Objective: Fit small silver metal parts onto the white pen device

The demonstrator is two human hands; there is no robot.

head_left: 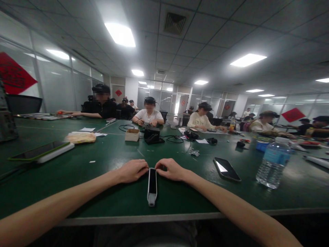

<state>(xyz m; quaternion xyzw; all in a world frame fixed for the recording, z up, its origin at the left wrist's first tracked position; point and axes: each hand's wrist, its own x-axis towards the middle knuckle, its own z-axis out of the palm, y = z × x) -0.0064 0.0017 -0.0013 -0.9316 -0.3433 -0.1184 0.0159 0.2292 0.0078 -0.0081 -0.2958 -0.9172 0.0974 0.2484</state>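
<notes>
On my feed, my left hand (pixel 132 171) and right hand (pixel 171 170) lay curled and half closed on the green table (pixel 108 187). Their fingertips sat at either side of the top end of a slim black-and-white gadget (pixel 152 185), though I could not tell whether they gripped it. The gadget lay flat between my arms, near the table's front edge. To the right lay a phone (pixel 226 169), near a plastic water bottle (pixel 273 164). Farther off sat a small cardboard box (pixel 132 135), and a co-worker (pixel 149 116) sat across the table.
</notes>
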